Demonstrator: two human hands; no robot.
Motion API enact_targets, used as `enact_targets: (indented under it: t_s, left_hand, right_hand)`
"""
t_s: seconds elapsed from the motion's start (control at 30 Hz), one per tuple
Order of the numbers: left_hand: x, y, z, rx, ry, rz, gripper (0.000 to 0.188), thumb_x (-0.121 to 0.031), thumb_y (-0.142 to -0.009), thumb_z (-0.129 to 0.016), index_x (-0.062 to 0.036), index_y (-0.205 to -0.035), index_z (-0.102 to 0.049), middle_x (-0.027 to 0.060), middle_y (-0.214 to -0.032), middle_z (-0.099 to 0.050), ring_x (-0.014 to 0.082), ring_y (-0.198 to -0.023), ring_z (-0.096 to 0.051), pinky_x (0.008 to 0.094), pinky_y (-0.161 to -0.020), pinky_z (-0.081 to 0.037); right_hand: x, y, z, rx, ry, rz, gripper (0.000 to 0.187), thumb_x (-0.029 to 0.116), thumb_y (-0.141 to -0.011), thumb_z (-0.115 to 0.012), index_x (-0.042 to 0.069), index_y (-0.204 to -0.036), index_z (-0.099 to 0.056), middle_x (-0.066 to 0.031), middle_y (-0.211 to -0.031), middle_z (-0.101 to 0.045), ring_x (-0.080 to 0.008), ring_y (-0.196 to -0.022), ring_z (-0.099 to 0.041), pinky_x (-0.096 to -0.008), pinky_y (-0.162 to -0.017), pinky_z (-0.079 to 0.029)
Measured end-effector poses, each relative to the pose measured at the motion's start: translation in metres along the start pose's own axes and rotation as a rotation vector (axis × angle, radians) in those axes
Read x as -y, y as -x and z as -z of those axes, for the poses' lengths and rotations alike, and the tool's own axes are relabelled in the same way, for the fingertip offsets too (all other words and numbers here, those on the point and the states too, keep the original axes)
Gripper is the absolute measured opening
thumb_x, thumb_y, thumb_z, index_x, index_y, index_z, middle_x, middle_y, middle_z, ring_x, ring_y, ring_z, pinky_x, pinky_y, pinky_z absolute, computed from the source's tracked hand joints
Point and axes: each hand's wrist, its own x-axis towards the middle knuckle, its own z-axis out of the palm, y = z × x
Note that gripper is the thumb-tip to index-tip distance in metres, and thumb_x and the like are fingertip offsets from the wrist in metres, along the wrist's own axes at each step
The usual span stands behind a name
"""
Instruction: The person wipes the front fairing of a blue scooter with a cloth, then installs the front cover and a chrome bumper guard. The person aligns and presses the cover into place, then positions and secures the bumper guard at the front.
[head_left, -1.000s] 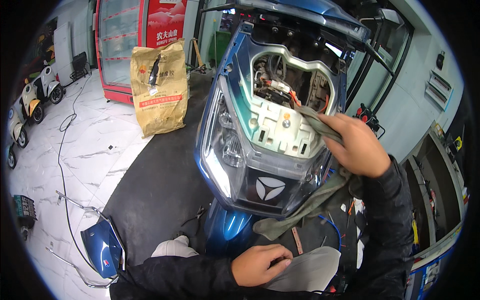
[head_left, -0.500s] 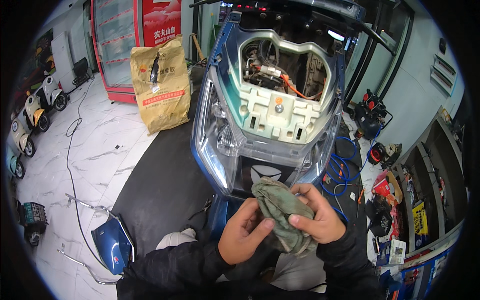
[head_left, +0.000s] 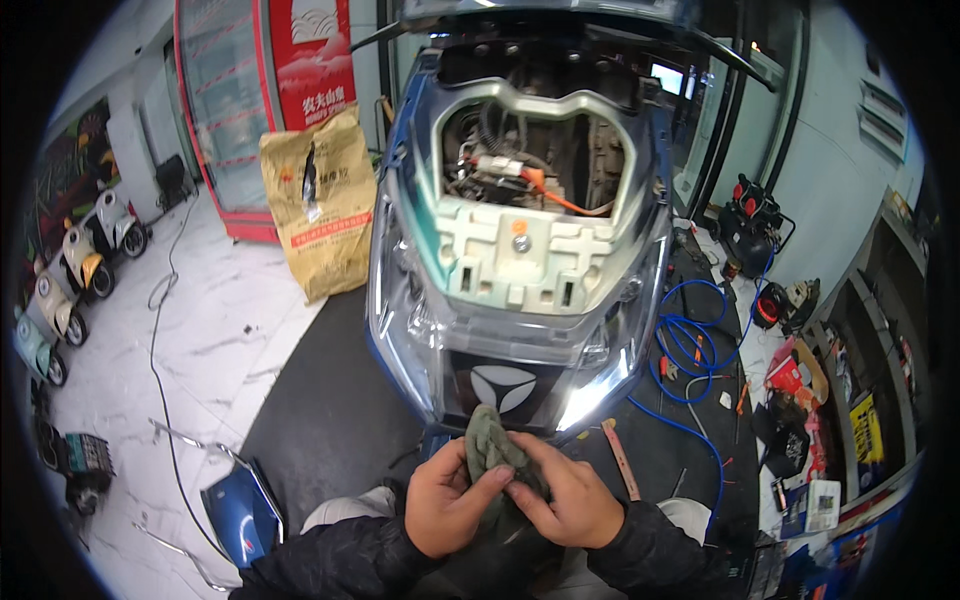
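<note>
Centrally, a grey-green rag [head_left: 492, 440] is gripped by the fingers of left hand [head_left: 447, 500] and right hand [head_left: 568, 497]; the scooter front [head_left: 520, 250] stands open, unpanelled, wiring exposed.

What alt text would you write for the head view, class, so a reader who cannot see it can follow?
Both hands, left hand and right hand, bunch a grey-green rag before a blue scooter whose opened front shows orange wiring. A tan sack stands left; a blue hose coils right.
</note>
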Motion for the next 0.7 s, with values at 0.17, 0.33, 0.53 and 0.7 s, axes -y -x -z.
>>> enact_targets:
  t_s: [0.17,0.33,0.53,0.7]
  left_hand:
    - [-0.022,-0.008,0.003,0.046,-0.227,0.052,0.026,-0.002,-0.106,-0.076,0.0040,-0.131,-0.069,0.0035,-0.112,-0.077,0.0065,-0.098,-0.070,0.0234,-0.087,-0.057]
    - [-0.047,-0.020,-0.006,0.160,-0.575,-0.009,0.025,-0.015,-0.108,-0.077,0.0032,-0.126,-0.073,0.0005,-0.104,-0.076,0.0047,-0.091,-0.066,0.0228,-0.081,-0.053]
    - [-0.097,-0.038,-0.032,0.175,-0.535,-0.010,0.029,-0.022,-0.113,-0.071,0.0027,-0.127,-0.072,0.0013,-0.107,-0.076,0.0053,-0.099,-0.065,0.0252,-0.086,-0.054]
    - [-0.124,-0.050,-0.064,0.216,-0.399,-0.051,0.033,-0.015,-0.114,-0.067,0.0041,-0.141,-0.064,0.0066,-0.126,-0.074,0.0087,-0.113,-0.066,0.0275,-0.097,-0.055]
  right_hand:
    - [0.001,-0.009,0.015,0.019,0.113,0.116,0.057,0.010,-0.105,-0.070,-0.003,-0.157,-0.050,-0.0262,-0.127,-0.074,-0.0442,-0.092,-0.078,-0.0475,-0.073,-0.065]
    - [0.006,-0.012,0.027,0.019,0.216,0.070,0.048,0.008,-0.102,-0.068,-0.003,-0.148,-0.057,-0.0242,-0.118,-0.076,-0.0427,-0.084,-0.077,-0.0482,-0.069,-0.064]
    - [0.021,-0.043,0.038,-0.350,0.039,0.166,0.036,0.006,-0.098,-0.066,0.001,-0.134,-0.068,-0.0178,-0.105,-0.077,-0.0370,-0.080,-0.077,-0.0447,-0.065,-0.061]
    - [0.025,-0.064,0.055,-0.551,-0.198,0.354,0.030,-0.002,-0.094,-0.067,-0.003,-0.123,-0.075,-0.0188,-0.109,-0.078,-0.0341,-0.091,-0.079,-0.0386,-0.080,-0.063]
